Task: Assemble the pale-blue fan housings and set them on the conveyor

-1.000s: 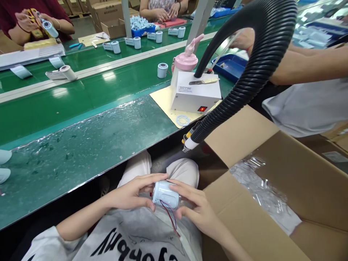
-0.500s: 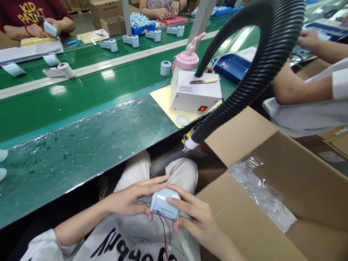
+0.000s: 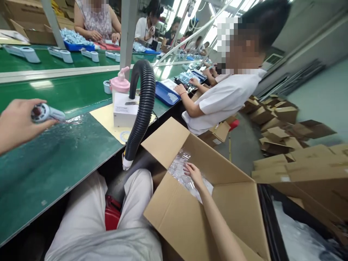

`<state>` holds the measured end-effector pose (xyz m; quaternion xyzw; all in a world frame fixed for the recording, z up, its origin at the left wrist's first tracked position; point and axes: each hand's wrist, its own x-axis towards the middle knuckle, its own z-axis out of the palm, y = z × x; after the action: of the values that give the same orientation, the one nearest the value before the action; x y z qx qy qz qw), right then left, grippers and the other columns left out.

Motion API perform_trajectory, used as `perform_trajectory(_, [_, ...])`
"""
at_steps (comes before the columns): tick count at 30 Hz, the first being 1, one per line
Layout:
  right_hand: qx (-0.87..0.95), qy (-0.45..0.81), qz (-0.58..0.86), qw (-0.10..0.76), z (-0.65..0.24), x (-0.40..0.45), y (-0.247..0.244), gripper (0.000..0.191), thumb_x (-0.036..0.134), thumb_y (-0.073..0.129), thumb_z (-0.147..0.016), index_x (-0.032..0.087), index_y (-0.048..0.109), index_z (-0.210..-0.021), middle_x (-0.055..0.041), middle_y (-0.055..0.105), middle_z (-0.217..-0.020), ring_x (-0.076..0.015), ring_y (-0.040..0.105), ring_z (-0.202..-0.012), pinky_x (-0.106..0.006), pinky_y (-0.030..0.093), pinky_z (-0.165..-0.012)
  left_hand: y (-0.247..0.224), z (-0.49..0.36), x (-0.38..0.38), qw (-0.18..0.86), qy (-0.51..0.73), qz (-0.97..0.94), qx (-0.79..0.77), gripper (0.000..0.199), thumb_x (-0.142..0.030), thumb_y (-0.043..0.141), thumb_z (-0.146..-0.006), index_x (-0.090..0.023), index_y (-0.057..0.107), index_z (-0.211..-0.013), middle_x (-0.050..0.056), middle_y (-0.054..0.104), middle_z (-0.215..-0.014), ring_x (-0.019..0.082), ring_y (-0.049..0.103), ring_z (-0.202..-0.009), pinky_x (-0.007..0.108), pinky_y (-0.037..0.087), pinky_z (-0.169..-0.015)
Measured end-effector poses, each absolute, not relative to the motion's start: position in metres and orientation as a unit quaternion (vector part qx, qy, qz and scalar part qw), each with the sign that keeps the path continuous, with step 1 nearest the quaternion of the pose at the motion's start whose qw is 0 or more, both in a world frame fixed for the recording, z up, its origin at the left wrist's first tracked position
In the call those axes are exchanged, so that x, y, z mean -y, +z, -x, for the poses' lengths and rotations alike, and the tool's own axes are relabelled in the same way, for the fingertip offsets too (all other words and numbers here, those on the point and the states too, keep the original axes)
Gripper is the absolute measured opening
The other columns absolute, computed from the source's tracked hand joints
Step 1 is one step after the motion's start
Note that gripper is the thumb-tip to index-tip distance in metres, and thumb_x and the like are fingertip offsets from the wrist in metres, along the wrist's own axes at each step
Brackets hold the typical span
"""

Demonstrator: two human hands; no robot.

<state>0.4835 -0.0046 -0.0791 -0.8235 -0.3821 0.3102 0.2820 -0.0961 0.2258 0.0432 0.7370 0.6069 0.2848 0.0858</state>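
My left hand (image 3: 23, 121) is over the green bench (image 3: 81, 156) at the far left, its fingers and thumb closed round a light-blue device (image 3: 47, 113) with a round end and a handle-like part. At the right, my right hand (image 3: 193, 174) reaches into an open cardboard box (image 3: 233, 203), its fingers at the clear plastic pieces (image 3: 181, 172) inside. Its fingers are slightly bent, and whether they pinch a piece is too small to tell.
A black ribbed hose (image 3: 144, 105) arches from a white box unit (image 3: 124, 110) beside a pink-lidded bottle (image 3: 120, 84). A co-worker in a white shirt (image 3: 225, 94) sits at the right by a blue tray (image 3: 165, 95). Light-blue parts (image 3: 63, 55) line the far belt.
Both hands were together over the lap at the device. The left has carried it left over the bench; the right has let go and moved into the box. The view has turned right.
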Motion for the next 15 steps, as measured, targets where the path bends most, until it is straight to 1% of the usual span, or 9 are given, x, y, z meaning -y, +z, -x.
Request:
perform_trajectory(1, [0.376, 0.308, 0.837, 0.252, -0.495, 0.0, -0.088, 0.034, 0.041, 0.059, -0.104, 0.014, 0.062, -0.125, -0.0107, 0.067, -0.121, -0.0232, 0.07, -0.1, -0.042, 0.06, -0.085, 0.044, 0.095, -0.251, 0.058, 0.268, -0.739, -0.616, 0.082, -0.071, 0.053, -0.078, -0.022, 0.052, -0.143, 0.011, 0.052, -0.151, 0.05, 0.037, -0.147, 0.069, 0.032, -0.116])
perform_trajectory(2, [0.375, 0.306, 0.846, 0.223, -0.503, -0.005, -0.098, 0.031, 0.037, 0.062, -0.103, 0.015, 0.063, -0.124, -0.0098, 0.068, -0.12, -0.023, 0.07, -0.099, -0.042, 0.061, -0.085, 0.044, 0.093, -0.272, 0.055, 0.248, -0.737, -0.626, 0.085, -0.071, 0.049, -0.08, -0.016, 0.05, -0.146, 0.015, 0.047, -0.155, 0.052, 0.035, -0.147, 0.071, 0.033, -0.114])
perform_trajectory(5, [0.403, 0.301, 0.853, 0.14, -0.511, -0.021, -0.126, 0.028, 0.032, 0.066, -0.101, 0.015, 0.065, -0.122, -0.0095, 0.067, -0.123, -0.0246, 0.068, -0.105, -0.045, 0.059, -0.09, 0.035, 0.084, -0.308, 0.071, 0.221, -0.732, -0.641, 0.095, -0.073, 0.042, -0.083, -0.005, 0.04, -0.15, 0.022, 0.036, -0.163, 0.054, 0.03, -0.149, 0.072, 0.033, -0.114])
perform_trajectory(7, [0.433, 0.296, 0.846, 0.094, -0.51, -0.03, -0.143, 0.028, 0.031, 0.067, -0.1, 0.015, 0.065, -0.123, -0.01, 0.066, -0.128, -0.0263, 0.066, -0.112, -0.048, 0.057, -0.096, 0.027, 0.081, -0.311, 0.064, 0.217, -0.735, -0.639, 0.099, -0.076, 0.041, -0.084, -0.003, 0.038, -0.15, 0.024, 0.029, -0.166, 0.057, 0.026, -0.149, 0.074, 0.031, -0.114])
perform_trajectory(10, [0.478, 0.28, 0.831, 0.044, -0.507, -0.036, -0.161, 0.027, 0.03, 0.068, -0.099, 0.016, 0.066, -0.122, -0.0103, 0.065, -0.13, -0.0274, 0.065, -0.116, -0.05, 0.055, -0.099, 0.017, 0.088, -0.286, 0.032, 0.217, -0.749, -0.626, 0.093, -0.076, 0.039, -0.086, -0.004, 0.046, -0.145, 0.024, 0.022, -0.168, 0.06, 0.023, -0.149, 0.077, 0.028, -0.114])
perform_trajectory(12, [0.515, 0.261, 0.816, 0.029, -0.503, -0.035, -0.164, 0.025, 0.03, 0.068, -0.099, 0.016, 0.066, -0.12, -0.0101, 0.066, -0.127, -0.0267, 0.066, -0.113, -0.048, 0.057, -0.096, 0.012, 0.102, -0.252, 0.008, 0.219, -0.763, -0.608, 0.086, -0.073, 0.036, -0.088, -0.007, 0.051, -0.141, 0.024, 0.027, -0.166, 0.057, 0.026, -0.15, 0.072, 0.028, -0.118])
perform_trajectory(14, [0.571, 0.241, 0.784, 0.036, -0.497, -0.037, -0.16, 0.023, 0.029, 0.069, -0.099, 0.018, 0.067, -0.118, -0.0089, 0.067, -0.124, -0.0257, 0.067, -0.109, -0.045, 0.059, -0.092, 0.009, 0.122, -0.204, 0.003, 0.219, -0.756, -0.616, 0.078, -0.068, 0.035, -0.089, -0.009, 0.055, -0.136, 0.024, 0.04, -0.158, 0.053, 0.037, -0.146, 0.068, 0.031, -0.119])
perform_trajectory(15, [0.607, 0.231, 0.759, 0.05, -0.492, -0.042, -0.157, 0.018, 0.029, 0.07, -0.099, 0.025, 0.068, -0.116, -0.0075, 0.067, -0.124, -0.0244, 0.067, -0.111, -0.039, 0.058, -0.09, 0.007, 0.132, -0.176, 0.009, 0.219, -0.74, -0.636, 0.073, -0.066, 0.037, -0.09, -0.011, 0.057, -0.134, 0.023, 0.047, -0.152, 0.051, 0.044, -0.142, 0.066, 0.034, -0.118])
